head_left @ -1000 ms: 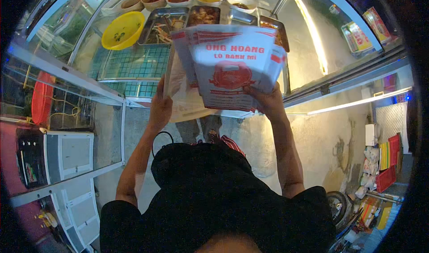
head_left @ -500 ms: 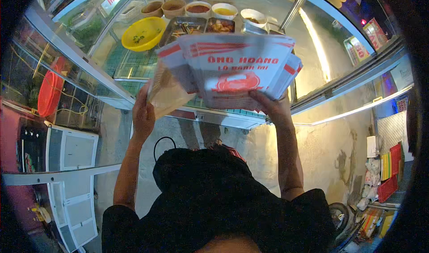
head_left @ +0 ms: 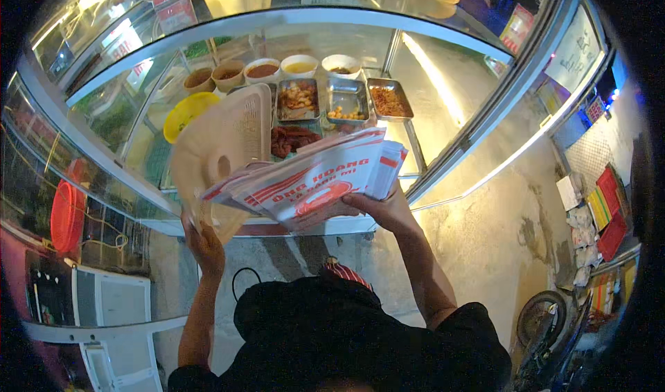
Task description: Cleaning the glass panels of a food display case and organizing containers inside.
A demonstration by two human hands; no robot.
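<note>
My left hand is closed on the near edge of a beige plastic basket with slots in its end, held tilted up over the counter. In my right hand is a fanned stack of white paper bags with red print, my thumb on top. The bags' left end overlaps the basket; whether they touch is unclear. Behind them, a metal tray of reddish-brown meat is partly covered by the stack. The basket partly hides a yellow bowl.
A glass display case frames the work area. Inside stand several bowls, including a white bowl, and metal trays, among them one of shredded food. A red basket is at far left, a wheel at lower right.
The beige basket has swung upward, showing more of its inside. The bags have moved down and tilted, their right end higher. The view has shifted, revealing more trays.
</note>
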